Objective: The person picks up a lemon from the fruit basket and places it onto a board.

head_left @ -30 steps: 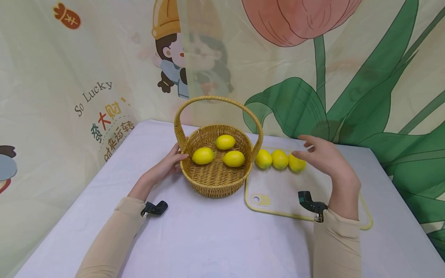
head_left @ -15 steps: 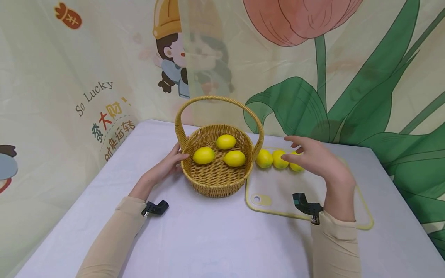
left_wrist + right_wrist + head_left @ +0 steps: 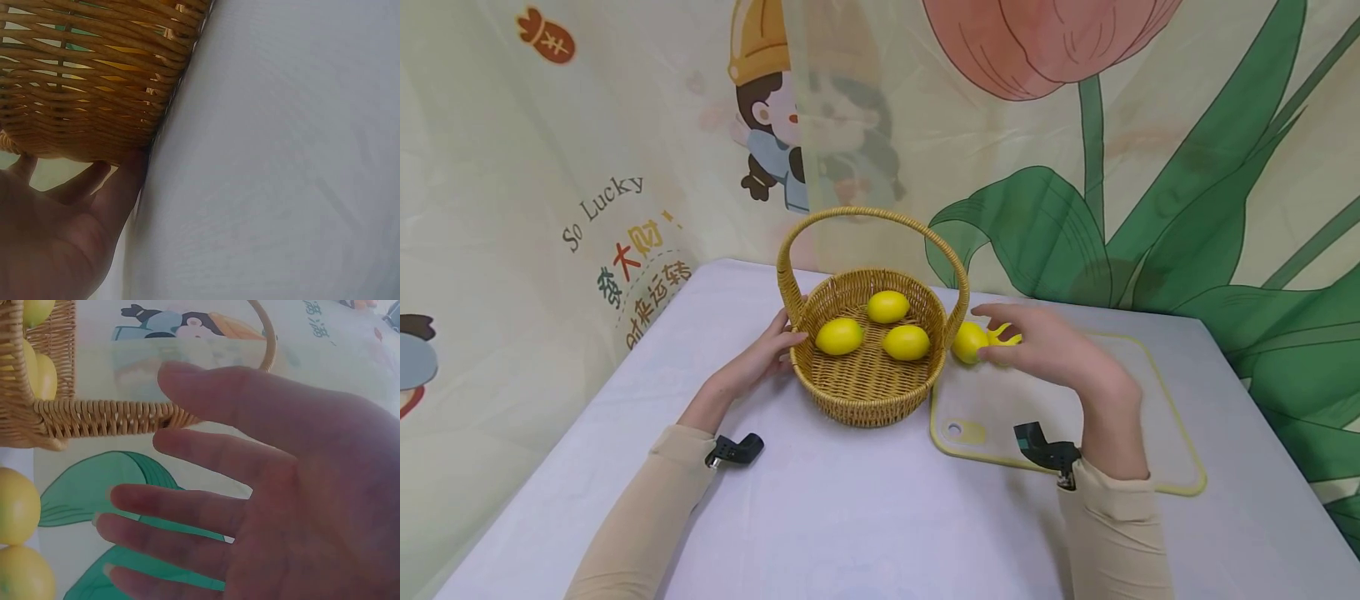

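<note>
Swept right grip [image 3: 1051, 346], released, toward nine o'clock, bringing within reach the lemon [image 3: 967, 342] nearest the basket [image 3: 871, 411], on the cutting board [image 3: 1000, 408] at three o'clock; kept left grip [image 3: 763, 357], unclenched, touching the basket's nine-o'clock side.

White tablecloth [image 3: 850, 508], pink tulip print [image 3: 1052, 42], cartoon figure [image 3: 767, 125], "So Lucky" lettering [image 3: 602, 207]

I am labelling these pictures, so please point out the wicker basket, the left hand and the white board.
Wicker basket [image 3: 871, 412]: head view, woven front wall.
Left hand [image 3: 760, 353]: head view, middle of the hand.
White board [image 3: 996, 396]: head view, bare upper surface.
</note>
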{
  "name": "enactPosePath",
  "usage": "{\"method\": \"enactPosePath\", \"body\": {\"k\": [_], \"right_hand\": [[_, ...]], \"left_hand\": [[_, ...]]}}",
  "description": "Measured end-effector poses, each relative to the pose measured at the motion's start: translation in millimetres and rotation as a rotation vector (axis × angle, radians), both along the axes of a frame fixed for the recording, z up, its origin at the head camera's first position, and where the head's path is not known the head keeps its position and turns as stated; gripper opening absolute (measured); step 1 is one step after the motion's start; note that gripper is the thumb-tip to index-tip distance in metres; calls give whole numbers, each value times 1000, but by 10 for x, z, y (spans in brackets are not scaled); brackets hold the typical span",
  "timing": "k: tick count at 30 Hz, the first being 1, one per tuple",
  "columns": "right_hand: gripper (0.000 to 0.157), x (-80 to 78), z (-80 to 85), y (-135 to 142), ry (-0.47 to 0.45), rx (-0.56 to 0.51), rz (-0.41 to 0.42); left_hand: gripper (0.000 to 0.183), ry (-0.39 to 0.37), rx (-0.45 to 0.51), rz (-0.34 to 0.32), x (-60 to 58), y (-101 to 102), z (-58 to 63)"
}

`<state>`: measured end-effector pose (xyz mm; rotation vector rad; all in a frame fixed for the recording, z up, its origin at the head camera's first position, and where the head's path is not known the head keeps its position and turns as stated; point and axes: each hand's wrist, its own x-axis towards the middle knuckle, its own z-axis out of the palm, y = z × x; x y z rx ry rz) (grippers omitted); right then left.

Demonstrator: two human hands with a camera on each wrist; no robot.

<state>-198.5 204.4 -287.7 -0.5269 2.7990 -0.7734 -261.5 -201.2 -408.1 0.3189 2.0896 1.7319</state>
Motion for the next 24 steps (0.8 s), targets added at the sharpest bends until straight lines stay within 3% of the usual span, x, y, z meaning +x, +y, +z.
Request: {"method": "enactPosePath", "body": {"k": [11,24], "right_hand": [[49,70,1,-142,-19,23,26],[56,109,-34,-430,16,-27,120]], "left_hand": [[70,8,3,-7,2,0,5],[70,5,-1,-2,4,4,5]]}}
